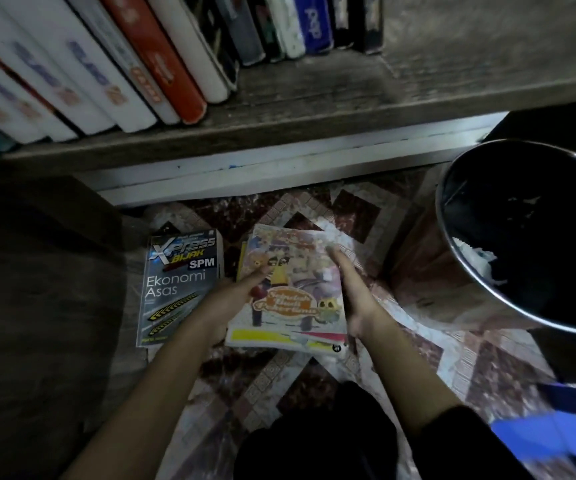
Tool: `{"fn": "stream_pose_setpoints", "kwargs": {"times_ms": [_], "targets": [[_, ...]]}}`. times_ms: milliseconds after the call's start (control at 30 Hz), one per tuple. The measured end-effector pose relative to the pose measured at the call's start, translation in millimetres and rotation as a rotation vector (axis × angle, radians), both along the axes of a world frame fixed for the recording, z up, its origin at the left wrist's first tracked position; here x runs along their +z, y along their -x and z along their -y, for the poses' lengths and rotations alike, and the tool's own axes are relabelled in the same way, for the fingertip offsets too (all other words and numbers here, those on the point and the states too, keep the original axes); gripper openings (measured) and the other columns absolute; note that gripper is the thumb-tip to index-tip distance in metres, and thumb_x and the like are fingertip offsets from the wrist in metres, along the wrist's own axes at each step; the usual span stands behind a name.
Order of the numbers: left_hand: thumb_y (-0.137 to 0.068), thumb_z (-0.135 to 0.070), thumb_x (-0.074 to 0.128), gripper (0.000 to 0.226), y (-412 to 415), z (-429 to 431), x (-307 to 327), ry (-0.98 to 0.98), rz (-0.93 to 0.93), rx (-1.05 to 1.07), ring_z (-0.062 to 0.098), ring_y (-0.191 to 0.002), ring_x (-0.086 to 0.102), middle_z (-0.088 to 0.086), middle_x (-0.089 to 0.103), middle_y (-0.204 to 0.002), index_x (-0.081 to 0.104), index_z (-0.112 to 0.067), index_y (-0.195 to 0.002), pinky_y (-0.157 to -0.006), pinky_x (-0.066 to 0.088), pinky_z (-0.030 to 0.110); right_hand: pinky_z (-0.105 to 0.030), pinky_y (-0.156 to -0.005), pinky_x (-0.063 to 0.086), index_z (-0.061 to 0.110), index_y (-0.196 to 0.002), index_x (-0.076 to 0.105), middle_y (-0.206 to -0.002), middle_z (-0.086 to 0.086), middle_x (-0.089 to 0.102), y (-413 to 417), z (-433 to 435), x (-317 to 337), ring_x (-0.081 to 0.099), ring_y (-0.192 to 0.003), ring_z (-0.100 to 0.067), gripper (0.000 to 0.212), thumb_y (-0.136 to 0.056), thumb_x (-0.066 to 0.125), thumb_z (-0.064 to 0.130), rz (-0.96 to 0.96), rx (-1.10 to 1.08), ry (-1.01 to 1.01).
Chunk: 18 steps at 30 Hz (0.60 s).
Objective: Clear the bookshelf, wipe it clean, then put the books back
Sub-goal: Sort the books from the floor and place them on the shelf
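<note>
A colourful cartoon-cover book point(297, 271) tops a small stack on the patterned floor. My left hand point(231, 299) grips the stack's left edge, thumb lying over the cover. My right hand point(352, 289) holds the right edge, fingers stretched along it. A dark textbook marked Xpress Bijak SPM Ekonomi Asas point(179, 285) lies flat just left of the stack. Above, the grey wooden bookshelf point(314, 98) carries a row of white and red-spined books point(106, 71) on its left and smaller books point(279, 26) at the back; its right part is bare board.
A black metal-rimmed bin point(529, 233) with white scraps inside stands on the floor at right. A dark piece of furniture point(37, 271) fills the left side. Something blue point(549, 438) lies at lower right. My dark-clothed knees sit at the bottom.
</note>
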State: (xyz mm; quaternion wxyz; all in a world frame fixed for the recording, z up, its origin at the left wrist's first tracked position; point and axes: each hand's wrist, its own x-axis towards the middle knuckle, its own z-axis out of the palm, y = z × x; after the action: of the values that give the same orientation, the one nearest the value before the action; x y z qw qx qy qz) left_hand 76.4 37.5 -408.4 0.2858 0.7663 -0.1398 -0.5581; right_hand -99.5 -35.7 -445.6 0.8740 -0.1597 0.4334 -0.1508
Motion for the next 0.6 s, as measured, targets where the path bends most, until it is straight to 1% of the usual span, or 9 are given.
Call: {"fn": "stream_pose_setpoints", "kwargs": {"times_ms": [67, 133, 267, 367, 400, 433, 500, 533, 600], "targets": [[-0.061, -0.076, 0.067, 0.095, -4, -3, 19, -0.004, -0.021, -0.031, 0.022, -0.135, 0.036, -0.003, 0.039, -0.148, 0.046, -0.025, -0.140, -0.103, 0.028, 0.033, -0.054, -0.111, 0.030, 0.003, -0.127, 0.060, -0.137, -0.025, 0.049, 1, 4, 19, 0.045, -0.129, -0.041, 0.077, -0.087, 0.045, 0.067, 0.063, -0.032, -0.035], [-0.037, -0.081, 0.075, 0.115, -8, -5, 33, 0.028, -0.067, -0.029, 0.022, -0.132, 0.042, -0.003, 0.044, -0.144, 0.049, -0.029, -0.136, -0.109, 0.032, 0.040, -0.054, -0.113, 0.027, 0.006, -0.133, 0.054, -0.139, -0.024, 0.048, 3, 2, 39, 0.044, -0.130, -0.040, 0.077, -0.086, 0.049, 0.065, 0.091, -0.019, -0.023], [-0.060, -0.061, 0.075, 0.078, -4, -14, 81, 0.087, -0.061, -0.126, 0.018, -0.116, 0.054, -0.004, 0.059, -0.122, 0.060, -0.018, -0.123, -0.104, 0.040, 0.033, -0.053, -0.105, 0.039, 0.004, -0.129, 0.057, -0.128, -0.024, 0.057, 9, -11, 84, 0.056, -0.115, -0.041, 0.057, -0.082, 0.060, 0.036, -0.013, -0.032, 0.098], [-0.043, -0.069, 0.080, 0.091, 4, -28, 125, 0.072, -0.007, -0.251, 0.023, -0.110, 0.061, 0.004, 0.065, -0.120, 0.065, -0.019, -0.117, -0.102, 0.044, 0.039, -0.037, -0.073, 0.055, 0.001, -0.116, 0.065, -0.102, -0.020, 0.068, 20, -33, 122, 0.067, -0.075, -0.031, 0.037, -0.086, 0.054, 0.019, -0.129, -0.027, 0.186], [-0.050, -0.065, 0.080, 0.085, 7, -31, 138, 0.081, -0.006, -0.257, 0.023, -0.101, 0.066, 0.008, 0.069, -0.112, 0.065, -0.014, -0.116, -0.095, 0.050, 0.037, -0.034, -0.065, 0.055, 0.002, -0.111, 0.067, -0.098, -0.018, 0.069, 24, -40, 130, 0.067, -0.071, -0.030, 0.031, -0.087, 0.054, 0.018, -0.184, -0.046, 0.212], [-0.062, -0.057, 0.078, 0.073, 12, -35, 151, 0.094, 0.019, -0.263, 0.022, -0.088, 0.069, 0.010, 0.071, -0.101, 0.064, -0.007, -0.112, -0.083, 0.055, 0.032, -0.034, -0.064, 0.056, 0.003, -0.108, 0.068, -0.099, -0.017, 0.070, 28, -47, 138, 0.068, -0.074, -0.031, 0.029, -0.085, 0.058, 0.019, -0.212, -0.079, 0.235], [-0.077, -0.049, 0.071, 0.057, 24, -44, 182, 0.112, 0.110, -0.304, 0.021, -0.074, 0.067, 0.012, 0.071, -0.093, 0.064, -0.001, -0.106, -0.066, 0.052, 0.025, -0.040, -0.075, 0.057, 0.006, -0.112, 0.067, -0.108, -0.017, 0.069, 40, -63, 161, 0.067, -0.088, -0.033, 0.044, -0.073, 0.070, 0.026, -0.266, -0.156, 0.292], [-0.077, -0.051, 0.070, 0.058, 31, -49, 196, 0.127, 0.141, -0.336, 0.022, -0.077, 0.065, 0.013, 0.069, -0.098, 0.064, -0.001, -0.106, -0.068, 0.052, 0.027, -0.044, -0.079, 0.056, 0.007, -0.114, 0.065, -0.111, -0.018, 0.068, 49, -71, 175, 0.066, -0.091, -0.033, 0.054, -0.066, 0.073, 0.029, -0.276, -0.184, 0.318], [-0.064, -0.064, 0.074, 0.081, 45, -59, 219, 0.144, 0.165, -0.399, 0.026, -0.094, 0.064, 0.013, 0.066, -0.111, 0.063, -0.001, -0.113, -0.088, 0.052, 0.035, -0.040, -0.073, 0.057, 0.003, -0.112, 0.065, -0.110, -0.023, 0.067, 64, -86, 202, 0.067, -0.082, -0.032, 0.044, -0.072, 0.070, 0.022, -0.234, -0.240, 0.346]]}}
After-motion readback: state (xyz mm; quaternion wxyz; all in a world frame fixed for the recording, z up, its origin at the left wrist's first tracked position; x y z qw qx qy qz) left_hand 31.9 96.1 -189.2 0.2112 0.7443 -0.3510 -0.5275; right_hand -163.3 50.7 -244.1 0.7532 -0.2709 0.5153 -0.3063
